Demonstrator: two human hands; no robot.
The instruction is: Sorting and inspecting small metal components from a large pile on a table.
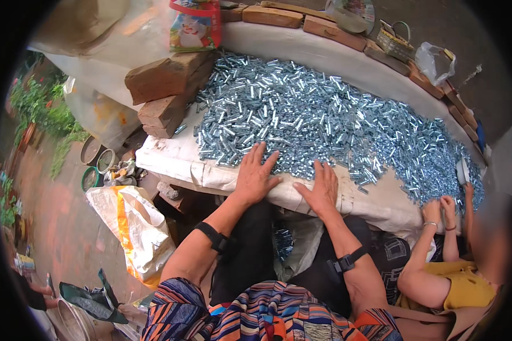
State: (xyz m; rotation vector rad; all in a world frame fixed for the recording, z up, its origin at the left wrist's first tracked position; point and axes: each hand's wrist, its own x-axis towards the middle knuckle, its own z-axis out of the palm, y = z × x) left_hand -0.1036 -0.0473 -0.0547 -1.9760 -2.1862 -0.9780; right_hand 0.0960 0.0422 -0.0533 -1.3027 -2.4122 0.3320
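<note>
A wide heap of small shiny metal rods or sleeves (290, 113) covers a worktop draped in white sheeting (176, 167). My left hand (257, 175) lies palm down at the heap's near edge, its fingers spread and fingertips touching the pieces. To its right, my right hand (322, 192) rests on the near edge of the cover, fingers stretched out toward the heap. Neither hand grips anything. Below them, between my knees, an open pale sack (307, 241) holds more of the metal pieces (283, 243).
Bricks (335, 31) line the far edge; stacked bricks (162, 113) stand left, near a red printed bag (194, 25). A basket (395, 42) sits far right. At right, a co-worker's hands (440, 210) are at the heap. A white-orange sack (133, 230) lies left.
</note>
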